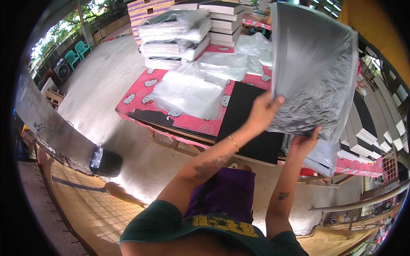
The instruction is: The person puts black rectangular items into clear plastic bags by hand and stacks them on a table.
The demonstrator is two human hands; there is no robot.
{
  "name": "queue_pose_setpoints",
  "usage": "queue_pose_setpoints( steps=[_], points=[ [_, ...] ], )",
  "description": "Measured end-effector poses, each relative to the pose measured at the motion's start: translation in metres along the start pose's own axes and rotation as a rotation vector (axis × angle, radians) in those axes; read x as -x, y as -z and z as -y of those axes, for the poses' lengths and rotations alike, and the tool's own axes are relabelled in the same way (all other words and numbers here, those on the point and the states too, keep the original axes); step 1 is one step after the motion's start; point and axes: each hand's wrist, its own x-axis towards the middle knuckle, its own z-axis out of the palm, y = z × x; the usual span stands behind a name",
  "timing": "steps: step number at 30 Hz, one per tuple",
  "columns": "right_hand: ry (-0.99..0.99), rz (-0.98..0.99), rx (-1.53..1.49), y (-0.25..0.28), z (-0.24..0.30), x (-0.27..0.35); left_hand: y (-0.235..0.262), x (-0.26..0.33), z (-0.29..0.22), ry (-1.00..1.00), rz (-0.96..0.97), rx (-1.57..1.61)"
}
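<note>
A large black flat board or book in a clear plastic bag [314, 72] is held up, tilted, over the right part of the table. My left hand [264, 112] grips its lower left edge, thumb across the front. Under the bottom edge, my right hand [303, 144] supports it with the fingers closed against the plastic. The bag is wrinkled over its lower half. Whether it holds a board or a thick book cannot be made out. Below it, a bare black board or cover [243, 113] lies on the table, partly hidden by my left forearm.
Loose clear plastic bags [188, 91] lie on the pink patterned table cover [139, 87]. Bagged black books [171, 32] and unbagged ones [224, 21] are stacked behind. More thick books [367, 123] stand in rows at right. A black bin [106, 163] stands on the floor at left.
</note>
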Motion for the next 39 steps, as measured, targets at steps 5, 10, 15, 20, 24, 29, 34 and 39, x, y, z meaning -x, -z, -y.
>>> queue_pose_setpoints(
  steps=[5, 10, 15, 20, 24, 29, 34, 39],
  points=[
    [0.238, -0.15, 0.057, 0.059, 0.031, -0.063, 0.018, 0.08, 0.05, 0.423, 0.514, 0.065],
    [0.465, -0.435, 0.38, 0.1, 0.065, -0.064, 0.255, 0.023, 0.106, -0.099, -0.11, -1.265],
    [0.38, -0.52, 0.682, 0.166, 0.082, -0.082, 0.325, 0.01, 0.086, 0.347, 0.002, -1.675],
    [0.627, -0.726, 1.245, 0.091, 0.087, -0.028, 0.234, 0.019, 0.061, 0.058, -0.073, -1.389],
    [0.16, 0.554, 1.037, -0.005, -0.01, 0.063, 0.135, 0.04, 0.038, 0.023, 0.452, -0.878],
    [0.0, 1.062, 1.405, -0.008, -0.113, 0.074, 0.088, 0.095, 0.022, -0.055, 0.807, -1.099],
    [0.319, 0.871, 1.479, 0.043, -0.131, 0.033, 0.09, 0.161, 0.005, -0.421, 0.566, -1.164],
    [0.774, 0.403, 1.428, -0.003, -0.1, 0.062, 0.096, 0.136, 0.013, -0.098, 0.273, -0.835]
  ],
)
